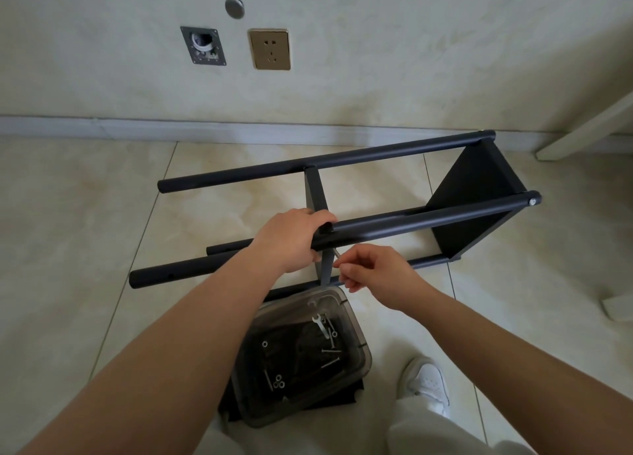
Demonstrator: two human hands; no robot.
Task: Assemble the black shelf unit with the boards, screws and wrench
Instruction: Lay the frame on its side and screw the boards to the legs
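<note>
The black shelf unit (404, 221) lies on its side on the tiled floor, several round posts running left to right. One black board (476, 194) sits at its right end and a second board (317, 194) stands across the middle. My left hand (294, 238) grips the near upper post where the middle board meets it. My right hand (370, 269) pinches a thin silver screw (337, 253) just below that joint, its tip pointing at the post. A small wrench (321, 324) lies in the clear plastic box (363, 355) below my hands, among several loose screws and washers.
The plastic box stands on a flat black board (346, 401) on the floor near my white shoe (428, 382). The wall with a socket (270, 48) runs behind the shelf. A white furniture leg (582, 132) stands at the far right.
</note>
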